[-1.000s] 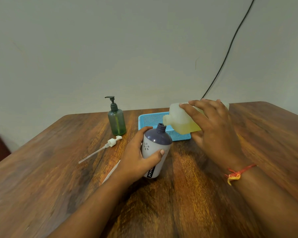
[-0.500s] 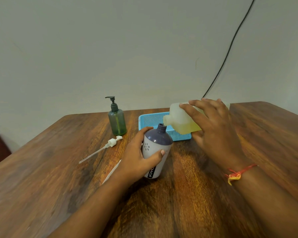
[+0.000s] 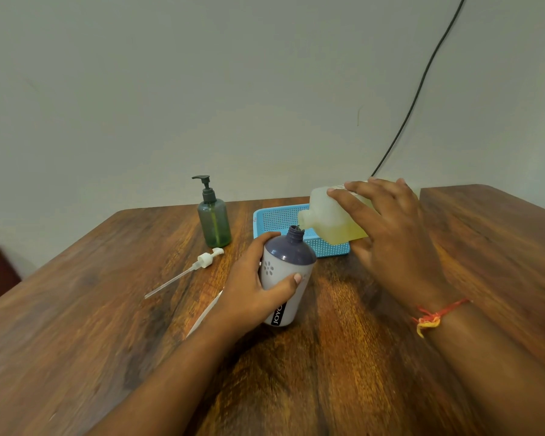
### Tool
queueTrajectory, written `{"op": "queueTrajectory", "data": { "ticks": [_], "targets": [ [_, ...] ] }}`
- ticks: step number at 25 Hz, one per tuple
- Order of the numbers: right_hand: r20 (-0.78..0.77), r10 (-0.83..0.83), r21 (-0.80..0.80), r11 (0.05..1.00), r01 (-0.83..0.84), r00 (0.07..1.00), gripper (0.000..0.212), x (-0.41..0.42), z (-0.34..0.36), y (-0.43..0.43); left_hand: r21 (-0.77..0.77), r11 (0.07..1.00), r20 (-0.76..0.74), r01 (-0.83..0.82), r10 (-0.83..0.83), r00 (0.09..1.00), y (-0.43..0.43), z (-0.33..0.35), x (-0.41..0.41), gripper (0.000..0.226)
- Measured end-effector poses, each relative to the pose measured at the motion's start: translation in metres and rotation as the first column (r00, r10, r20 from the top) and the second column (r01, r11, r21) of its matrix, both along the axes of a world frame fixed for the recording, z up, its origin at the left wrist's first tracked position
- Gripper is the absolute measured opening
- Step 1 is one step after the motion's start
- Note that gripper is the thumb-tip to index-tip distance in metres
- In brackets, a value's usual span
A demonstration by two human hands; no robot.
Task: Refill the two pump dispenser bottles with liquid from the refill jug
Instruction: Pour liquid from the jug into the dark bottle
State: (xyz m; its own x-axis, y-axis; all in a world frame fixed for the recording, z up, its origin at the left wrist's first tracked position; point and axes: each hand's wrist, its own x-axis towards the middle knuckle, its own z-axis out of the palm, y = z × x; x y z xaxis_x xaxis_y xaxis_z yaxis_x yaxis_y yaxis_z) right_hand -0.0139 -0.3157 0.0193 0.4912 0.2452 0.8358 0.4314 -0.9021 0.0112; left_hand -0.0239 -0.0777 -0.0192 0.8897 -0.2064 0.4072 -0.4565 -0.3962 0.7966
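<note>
Mid-frame, the left hand (image 3: 252, 297) grips the uncapped white-and-purple plastic bottle (image 3: 285, 278) while the right hand (image 3: 390, 234) wraps the tilted translucent jug of yellow liquid (image 3: 331, 220), spout at its neck; the green pump bottle (image 3: 214, 221) behind still looks due.

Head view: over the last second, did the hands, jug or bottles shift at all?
No visible change. The right hand holds the refill jug tipped with its spout at the open neck of the white bottle, which the left hand grips. The green pump bottle, loose pump and blue basket lie as before.
</note>
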Motion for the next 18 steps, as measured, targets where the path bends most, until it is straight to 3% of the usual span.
{"op": "queueTrajectory", "data": {
  "ticks": [18],
  "targets": [
    [0.027,-0.004,-0.012,1.0,0.004,1.0,0.081,0.0009,0.0003,0.0003,0.006,1.0,-0.014,0.004,-0.004,1.0,0.0013,0.0006,0.0006,0.07]
  ]
}}
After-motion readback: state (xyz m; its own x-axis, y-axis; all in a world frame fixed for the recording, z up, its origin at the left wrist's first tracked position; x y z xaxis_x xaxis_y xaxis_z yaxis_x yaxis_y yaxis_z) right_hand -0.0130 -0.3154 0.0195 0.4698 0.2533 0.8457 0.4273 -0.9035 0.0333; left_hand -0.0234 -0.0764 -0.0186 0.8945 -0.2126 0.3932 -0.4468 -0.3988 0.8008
